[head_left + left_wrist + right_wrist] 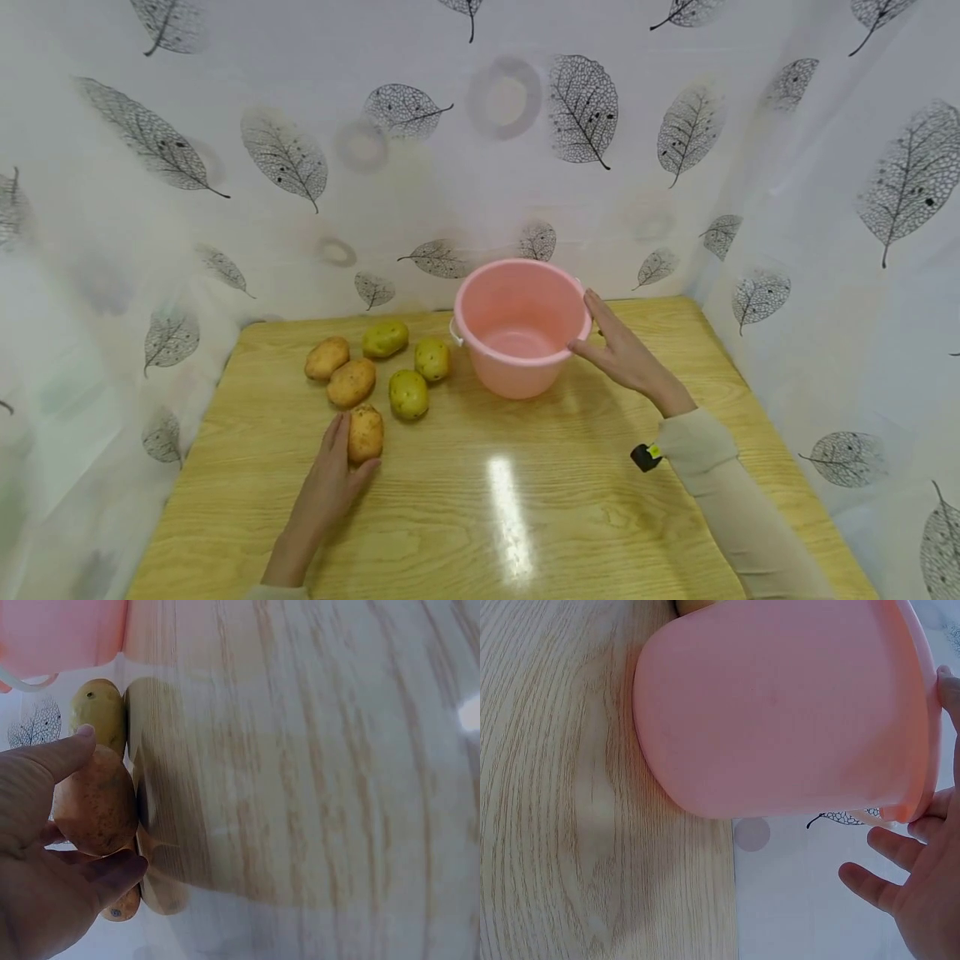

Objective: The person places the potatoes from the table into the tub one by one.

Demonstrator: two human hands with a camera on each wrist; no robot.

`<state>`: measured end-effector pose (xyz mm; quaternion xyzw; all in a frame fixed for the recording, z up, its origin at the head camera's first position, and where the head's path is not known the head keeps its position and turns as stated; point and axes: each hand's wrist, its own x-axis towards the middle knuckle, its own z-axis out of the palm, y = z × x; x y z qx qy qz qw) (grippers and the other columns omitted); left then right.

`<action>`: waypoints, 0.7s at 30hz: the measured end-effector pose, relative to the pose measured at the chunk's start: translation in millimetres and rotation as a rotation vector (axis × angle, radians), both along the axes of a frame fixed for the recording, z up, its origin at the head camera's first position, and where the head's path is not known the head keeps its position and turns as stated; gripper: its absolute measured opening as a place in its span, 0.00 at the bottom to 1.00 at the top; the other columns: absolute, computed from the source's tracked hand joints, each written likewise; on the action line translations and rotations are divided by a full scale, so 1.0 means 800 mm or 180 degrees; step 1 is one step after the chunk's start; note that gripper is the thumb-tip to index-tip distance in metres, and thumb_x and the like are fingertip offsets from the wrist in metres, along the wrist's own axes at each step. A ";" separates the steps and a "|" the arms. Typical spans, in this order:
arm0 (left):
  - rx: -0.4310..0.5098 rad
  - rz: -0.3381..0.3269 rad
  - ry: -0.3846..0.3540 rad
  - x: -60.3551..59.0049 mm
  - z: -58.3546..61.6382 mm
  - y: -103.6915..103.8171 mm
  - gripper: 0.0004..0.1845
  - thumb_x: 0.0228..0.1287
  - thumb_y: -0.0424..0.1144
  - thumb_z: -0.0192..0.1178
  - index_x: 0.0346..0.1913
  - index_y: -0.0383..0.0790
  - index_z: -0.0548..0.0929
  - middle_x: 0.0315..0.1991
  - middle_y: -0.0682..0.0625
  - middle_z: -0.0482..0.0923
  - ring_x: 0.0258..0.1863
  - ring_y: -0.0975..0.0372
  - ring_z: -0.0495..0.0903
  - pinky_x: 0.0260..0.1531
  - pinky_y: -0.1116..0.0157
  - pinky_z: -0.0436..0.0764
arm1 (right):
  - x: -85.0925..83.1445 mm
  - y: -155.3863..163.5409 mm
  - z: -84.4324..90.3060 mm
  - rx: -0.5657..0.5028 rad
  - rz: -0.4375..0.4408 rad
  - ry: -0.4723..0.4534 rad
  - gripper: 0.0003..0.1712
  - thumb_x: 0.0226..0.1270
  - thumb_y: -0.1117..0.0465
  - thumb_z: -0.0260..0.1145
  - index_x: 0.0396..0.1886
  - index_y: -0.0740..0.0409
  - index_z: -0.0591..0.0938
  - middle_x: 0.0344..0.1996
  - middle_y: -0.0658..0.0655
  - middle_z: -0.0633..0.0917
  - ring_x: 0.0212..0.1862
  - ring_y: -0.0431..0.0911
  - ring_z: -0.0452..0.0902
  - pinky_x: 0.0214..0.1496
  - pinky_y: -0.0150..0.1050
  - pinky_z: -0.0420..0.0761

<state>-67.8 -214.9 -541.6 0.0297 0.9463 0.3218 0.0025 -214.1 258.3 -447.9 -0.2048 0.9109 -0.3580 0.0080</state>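
A: Entry, near edge of the bench [525, 533] first. What does the left hand [330, 483] do?

B: It lies on the wood toward the near left corner, fingers and thumb curled about the nearest potato [365, 433]. The wrist view confirms it: thumb on one side of the brown potato, fingers under the other, so it grips. The potato rests on the bench.

A: Beyond that?

B: Five loose potatoes, all in the left half of the bench. A green-yellow potato [408, 394] lies just beyond and right of the held one; a brown potato [351, 382] lies just beyond and left of it. Further back sit another brown potato [327, 357], a greenish potato [386, 338] and a second greenish potato [432, 358], the last nearest the bucket.

A: Right hand [626, 354]?

B: Fingers straight and loosely spread, pressed against the right side of the pink bucket [521, 329] at its rim. The thumb tip touches the rim; I cannot tell whether it hooks over. A small black and yellow device [645, 456] sits at the cuff of the beige sleeve [720, 483].

A: Bucket position?

B: Upright, near the middle of the far edge, nothing seen inside. A white handle end [454, 332] shows on its left. Behind the bench hangs a leaf-print curtain [300, 150].
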 end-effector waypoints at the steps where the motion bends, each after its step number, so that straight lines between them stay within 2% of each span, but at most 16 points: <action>1: 0.0010 0.0020 0.0011 0.000 0.000 0.000 0.48 0.71 0.40 0.68 0.79 0.22 0.49 0.77 0.23 0.48 0.74 0.31 0.56 0.69 0.35 0.62 | 0.000 0.000 0.000 -0.0004 0.0001 0.0010 0.54 0.75 0.41 0.63 0.86 0.49 0.43 0.84 0.53 0.44 0.83 0.55 0.39 0.78 0.66 0.49; 9: 0.0074 0.0216 0.0052 -0.003 -0.004 0.004 0.49 0.70 0.42 0.69 0.80 0.26 0.50 0.75 0.26 0.53 0.72 0.32 0.61 0.67 0.35 0.66 | 0.002 0.000 0.001 -0.0020 0.0006 0.0009 0.53 0.75 0.41 0.64 0.86 0.45 0.42 0.84 0.51 0.44 0.83 0.54 0.39 0.78 0.66 0.48; 14: 0.0148 0.0371 0.0016 -0.005 -0.003 0.007 0.47 0.71 0.43 0.68 0.80 0.28 0.52 0.72 0.27 0.56 0.70 0.34 0.65 0.65 0.35 0.69 | 0.002 -0.002 0.004 -0.0070 0.0034 0.0018 0.53 0.75 0.42 0.64 0.86 0.51 0.44 0.84 0.52 0.44 0.83 0.56 0.40 0.78 0.67 0.49; 21: 0.0277 0.0435 -0.0094 -0.007 -0.002 0.008 0.45 0.72 0.41 0.65 0.80 0.28 0.51 0.72 0.26 0.54 0.71 0.34 0.62 0.68 0.36 0.66 | 0.003 -0.003 0.006 -0.0043 0.0015 -0.0002 0.54 0.75 0.42 0.64 0.86 0.47 0.43 0.84 0.53 0.44 0.82 0.57 0.43 0.77 0.67 0.51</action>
